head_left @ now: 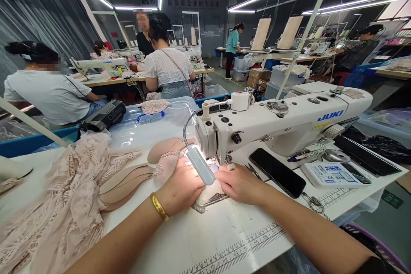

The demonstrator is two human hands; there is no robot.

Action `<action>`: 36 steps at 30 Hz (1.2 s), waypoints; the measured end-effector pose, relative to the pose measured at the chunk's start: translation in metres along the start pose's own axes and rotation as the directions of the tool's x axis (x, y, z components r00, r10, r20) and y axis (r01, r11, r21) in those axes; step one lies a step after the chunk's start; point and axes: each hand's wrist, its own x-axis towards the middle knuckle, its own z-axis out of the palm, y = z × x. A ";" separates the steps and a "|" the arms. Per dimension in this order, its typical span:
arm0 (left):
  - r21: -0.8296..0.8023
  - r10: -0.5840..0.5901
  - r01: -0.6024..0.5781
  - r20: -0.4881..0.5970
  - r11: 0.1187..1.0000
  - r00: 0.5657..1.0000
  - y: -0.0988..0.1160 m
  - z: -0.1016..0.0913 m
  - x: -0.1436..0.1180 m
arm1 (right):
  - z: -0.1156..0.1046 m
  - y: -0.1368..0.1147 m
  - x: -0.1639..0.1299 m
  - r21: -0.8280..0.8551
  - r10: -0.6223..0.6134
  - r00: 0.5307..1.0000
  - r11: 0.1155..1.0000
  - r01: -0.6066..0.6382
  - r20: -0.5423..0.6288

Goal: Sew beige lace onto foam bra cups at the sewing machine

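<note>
A white JUKI sewing machine (pixel 282 124) stands on the white table (pixel 224 235). Under its needle lies a small pale fabric piece (pixel 210 192), lit by the machine's gooseneck lamp (pixel 201 165). My left hand (pixel 181 188), with a gold bangle at the wrist, presses flat on the fabric left of the needle. My right hand (pixel 239 184) rests on the fabric's right side, fingertips close to the presser foot. Beige bra cups (pixel 125 182) are stacked just left of my left hand.
A heap of pink lace (pixel 61 205) covers the table's left. A black phone (pixel 278 172), scissors (pixel 255 171), a white box (pixel 327 174) and a dark tablet (pixel 366 154) lie right of the needle. Other people sit at machines behind; one stands at the far tables.
</note>
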 end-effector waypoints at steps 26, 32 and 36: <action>-0.221 -0.088 0.069 -0.077 0.973 0.993 0.014 0.001 -0.001 | 0.002 0.003 -0.002 -0.041 0.052 0.999 0.998 -0.052 -0.002; -0.117 -0.131 0.114 -0.143 0.986 0.981 0.021 0.006 0.006 | 0.000 0.002 -0.002 -0.034 0.056 0.998 0.998 -0.056 0.007; -0.099 -0.232 0.218 -0.164 0.971 0.959 0.028 0.010 0.011 | 0.000 0.002 -0.002 -0.010 0.059 0.998 0.998 -0.059 0.008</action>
